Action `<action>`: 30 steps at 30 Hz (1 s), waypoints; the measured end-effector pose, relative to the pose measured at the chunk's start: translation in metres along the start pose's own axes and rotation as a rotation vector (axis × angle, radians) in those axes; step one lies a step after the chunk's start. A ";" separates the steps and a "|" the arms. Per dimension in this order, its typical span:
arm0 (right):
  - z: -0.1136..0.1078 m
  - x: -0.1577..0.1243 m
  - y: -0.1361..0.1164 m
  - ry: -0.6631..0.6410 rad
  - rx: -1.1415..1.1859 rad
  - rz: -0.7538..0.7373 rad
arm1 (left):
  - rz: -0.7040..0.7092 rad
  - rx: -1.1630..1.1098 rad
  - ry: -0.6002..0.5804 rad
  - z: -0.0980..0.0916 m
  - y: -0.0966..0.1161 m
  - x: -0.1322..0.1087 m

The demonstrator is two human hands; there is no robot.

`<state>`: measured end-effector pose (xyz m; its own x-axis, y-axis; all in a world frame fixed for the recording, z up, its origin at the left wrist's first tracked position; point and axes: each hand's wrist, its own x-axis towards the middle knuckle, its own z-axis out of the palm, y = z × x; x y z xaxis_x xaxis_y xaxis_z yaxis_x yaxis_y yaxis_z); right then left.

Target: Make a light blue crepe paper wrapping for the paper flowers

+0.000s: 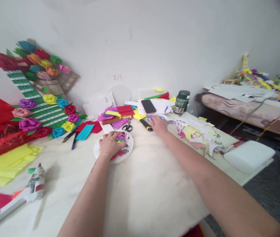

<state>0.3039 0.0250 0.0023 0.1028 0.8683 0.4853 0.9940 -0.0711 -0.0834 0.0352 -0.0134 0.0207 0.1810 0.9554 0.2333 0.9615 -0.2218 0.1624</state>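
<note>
My left hand [110, 144] rests on a round white plate [96, 152] with coloured paper pieces [121, 144] on it. Its fingers are bent over the pieces and the thumb stands apart. Farther right, my right hand [159, 124] reaches down to a purple-and-white heap of scraps [164, 117]. Its fingers are loosely bent and apart, with nothing visible in them. Just left of that hand lies a yellow-and-black utility knife [146, 125]. Black-handled scissors [127, 127] lie behind the plate, by a stack of coloured paper [115, 116].
A phone [148, 106] lies near the wall, beside a dark green jar [181, 102]. Paper scraps [196, 133] and a white container [249, 155] occupy the right side. At left are a glue gun [33, 187], yellow paper sheets [9, 163] and a green frame with paper flowers [43, 112].
</note>
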 end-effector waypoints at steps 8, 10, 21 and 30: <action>0.001 0.017 0.014 -0.178 -0.079 0.156 | -0.014 0.004 -0.011 0.000 0.002 0.000; 0.001 0.018 0.015 -0.135 -0.036 0.245 | -0.013 0.000 -0.010 0.001 0.001 0.000; 0.001 0.009 0.037 0.031 -0.080 0.221 | -0.013 0.002 -0.012 0.001 0.000 0.000; -0.002 0.018 0.019 -0.269 -0.059 -0.333 | -0.006 0.007 -0.003 0.001 0.000 0.001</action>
<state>0.3243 0.0382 0.0108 -0.2297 0.9450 0.2328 0.9725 0.2135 0.0929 0.0356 -0.0122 0.0198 0.1756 0.9574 0.2294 0.9640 -0.2145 0.1573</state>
